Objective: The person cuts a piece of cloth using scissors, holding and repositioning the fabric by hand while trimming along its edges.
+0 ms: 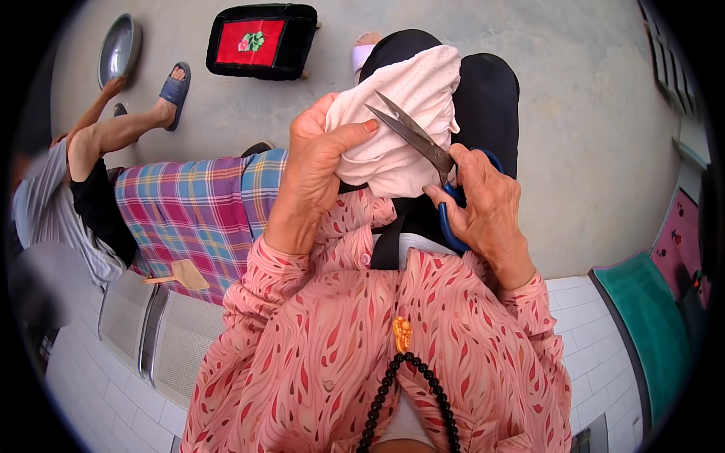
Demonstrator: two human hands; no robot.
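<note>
A pale pink cloth (393, 162) lies bunched over my lap, held at its left edge by my left hand (316, 162), whose thumb rests on top of it. Scissors with blue handles (451, 219) are in my right hand (487, 204), the fingers curled round the loops. The two blades are slightly apart and point up and left over the cloth, their tips near my left thumb. Part of the cloth's underside is hidden.
A black stool with a red flowered panel (249, 43) stands ahead. At the left, a seated person (83, 174) touches a metal basin (119, 53). A plaid cloth (189, 211) and a fan (189, 275) lie over metal seats (181, 340). A green-seated chair (642, 317) is at the right.
</note>
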